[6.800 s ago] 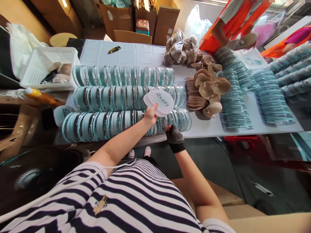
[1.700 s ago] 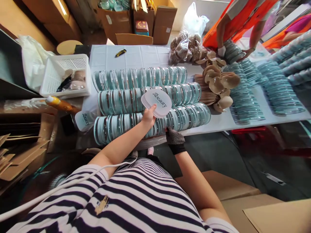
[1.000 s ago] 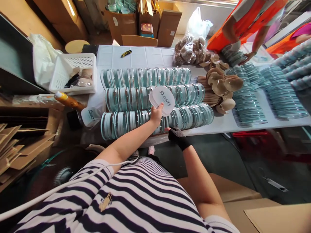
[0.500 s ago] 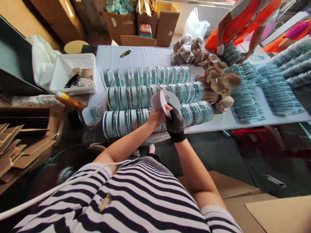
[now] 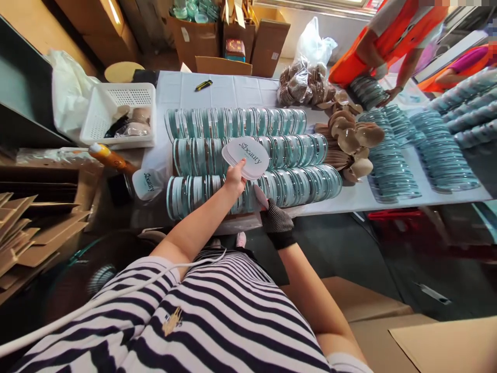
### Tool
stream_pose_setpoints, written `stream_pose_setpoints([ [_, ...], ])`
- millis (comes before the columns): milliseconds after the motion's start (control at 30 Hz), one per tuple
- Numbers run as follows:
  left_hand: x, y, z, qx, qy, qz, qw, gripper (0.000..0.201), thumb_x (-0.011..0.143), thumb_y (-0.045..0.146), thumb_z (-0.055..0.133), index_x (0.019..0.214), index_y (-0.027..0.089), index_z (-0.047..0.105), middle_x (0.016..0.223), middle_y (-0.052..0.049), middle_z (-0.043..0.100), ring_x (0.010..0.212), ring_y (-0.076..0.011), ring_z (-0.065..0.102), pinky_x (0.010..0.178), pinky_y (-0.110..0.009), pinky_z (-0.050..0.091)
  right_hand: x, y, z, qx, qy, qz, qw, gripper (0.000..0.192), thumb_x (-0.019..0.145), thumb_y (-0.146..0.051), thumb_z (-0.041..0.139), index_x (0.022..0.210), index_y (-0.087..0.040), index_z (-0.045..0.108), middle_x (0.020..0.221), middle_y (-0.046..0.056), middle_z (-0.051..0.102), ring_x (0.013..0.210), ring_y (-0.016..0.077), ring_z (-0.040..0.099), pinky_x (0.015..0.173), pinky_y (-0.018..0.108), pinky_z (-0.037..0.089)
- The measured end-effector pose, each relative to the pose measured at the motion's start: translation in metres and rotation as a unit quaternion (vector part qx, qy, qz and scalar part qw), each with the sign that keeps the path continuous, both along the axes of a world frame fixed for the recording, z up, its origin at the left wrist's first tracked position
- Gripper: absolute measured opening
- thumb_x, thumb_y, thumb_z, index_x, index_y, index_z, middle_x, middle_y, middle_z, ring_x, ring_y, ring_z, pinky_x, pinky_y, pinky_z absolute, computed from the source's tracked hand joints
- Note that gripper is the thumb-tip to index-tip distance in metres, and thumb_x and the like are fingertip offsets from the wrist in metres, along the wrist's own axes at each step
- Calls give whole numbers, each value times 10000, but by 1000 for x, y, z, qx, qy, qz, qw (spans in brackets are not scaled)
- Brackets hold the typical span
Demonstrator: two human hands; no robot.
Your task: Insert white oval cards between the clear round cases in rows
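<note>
My bare left hand point(image 5: 235, 178) is closed on a stack of rounded white cards point(image 5: 248, 155) printed "Sbeauty", thumb on top. It holds them above the rows of glass lids. My right hand point(image 5: 277, 221), in a black fingerless glove, pinches a single white card point(image 5: 261, 197), tilted down at the front row of glass lids point(image 5: 306, 182). Whether that card touches the lids I cannot tell. These lids stand on edge in three rows, with white cards between many of them. Behind are the middle row point(image 5: 298, 149) and the back row point(image 5: 236, 120).
Brown ladle-like pieces point(image 5: 349, 140) lie right of the rows, beside stacked lids point(image 5: 392, 171). A white basket point(image 5: 116, 93), more cards point(image 5: 146, 185) and a tape-gun-like orange tool point(image 5: 106, 155) are left. A yellow cutter point(image 5: 203, 85) lies behind. A co-worker's hand point(image 5: 392, 94) handles lids.
My hands have separated. The left moved left with the card stack, now lying flatter. The right came down and nearer my body with a single card. The co-worker's hands shifted on the lids.
</note>
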State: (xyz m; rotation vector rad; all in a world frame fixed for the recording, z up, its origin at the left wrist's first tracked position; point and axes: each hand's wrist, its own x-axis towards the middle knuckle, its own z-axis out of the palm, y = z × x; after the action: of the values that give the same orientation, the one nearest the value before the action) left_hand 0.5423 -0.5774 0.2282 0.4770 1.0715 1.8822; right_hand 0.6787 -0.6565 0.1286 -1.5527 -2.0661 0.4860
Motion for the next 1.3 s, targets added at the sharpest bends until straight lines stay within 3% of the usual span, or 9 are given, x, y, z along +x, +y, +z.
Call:
stream_pose_setpoints([
  [100, -2, 0, -1, 4, -7, 3, 1000, 306, 827, 104, 689, 1127, 163, 680, 1043, -79, 758, 991, -201, 720, 946, -358, 557, -6, 15, 10, -27, -12, 11, 1000, 340, 983, -376, 384, 1208, -170, 536, 902, 112, 716, 757, 212, 663, 608, 274, 353],
  [333, -15, 2, 1, -20, -71, -32, 997, 281, 881, 139, 628, 1159, 167, 662, 1139, -105, 733, 1108, -232, 681, 978, -399, 544, -5, 21, -2, 26, 32, 0, 999, 279, 990, -322, 387, 1055, -169, 611, 949, 101, 717, 799, 186, 651, 635, 259, 337],
  [567, -19, 0, 2, -9, -80, -47, 996, 326, 922, 163, 568, 1244, 168, 616, 1180, -109, 718, 1105, -236, 681, 980, -425, 542, -27, 35, -1, 22, -32, 46, 998, 313, 991, -262, 364, 1132, -164, 626, 936, 148, 721, 842, 214, 676, 683, 274, 392],
  [667, -17, -1, -2, 4, -71, -44, 996, 333, 904, 167, 605, 1236, 173, 622, 1159, -106, 726, 1073, -227, 694, 974, -412, 545, -24, 33, -6, -31, 45, 80, 995, 262, 940, -211, 428, 1089, -169, 639, 918, 144, 713, 839, 212, 671, 698, 273, 424],
  [900, -8, 2, -12, 27, -9, 34, 999, 321, 827, 169, 714, 1140, 190, 652, 1078, -60, 746, 1047, -199, 698, 945, -344, 549, -14, 52, -19, -217, 291, 231, 903, 358, 900, -382, 435, 1139, -184, 614, 568, -24, 570, 460, 127, 495, 481, 219, 398],
  [1000, -2, 2, -14, 30, 20, 34, 999, 311, 801, 159, 733, 1102, 190, 662, 1037, -52, 752, 1039, -205, 697, 946, -353, 541, 1, 72, -4, -109, 303, 151, 934, 367, 873, -460, 494, 1003, -167, 673, 659, 34, 637, 592, 156, 586, 577, 252, 470],
  [1100, 4, -8, -14, 47, 62, 4, 997, 291, 778, 131, 729, 1062, 170, 678, 962, -50, 759, 1003, -216, 704, 959, -382, 528, 14, 90, 23, 78, 311, 22, 947, 447, 923, -469, 417, 1210, -191, 617, 1102, 108, 691, 1021, 215, 641, 867, 345, 514],
  [1200, 8, -24, -17, 50, 98, -30, 993, 241, 753, 128, 729, 990, 154, 699, 884, -52, 758, 966, -230, 710, 956, -397, 526, 10, 90, 43, 169, 270, 0, 948, 583, 914, -467, 439, 1401, -148, 473, 1404, 170, 534, 1309, 264, 490, 1056, 436, 429],
  [1300, 9, -35, -22, 42, 115, -46, 991, 156, 762, 151, 725, 917, 156, 718, 889, -82, 758, 963, -256, 710, 952, -418, 523, -11, 77, 49, 236, 242, 17, 941, 575, 918, -413, 425, 1422, -137, 457, 1453, 176, 486, 1348, 265, 448, 1097, 443, 398],
])
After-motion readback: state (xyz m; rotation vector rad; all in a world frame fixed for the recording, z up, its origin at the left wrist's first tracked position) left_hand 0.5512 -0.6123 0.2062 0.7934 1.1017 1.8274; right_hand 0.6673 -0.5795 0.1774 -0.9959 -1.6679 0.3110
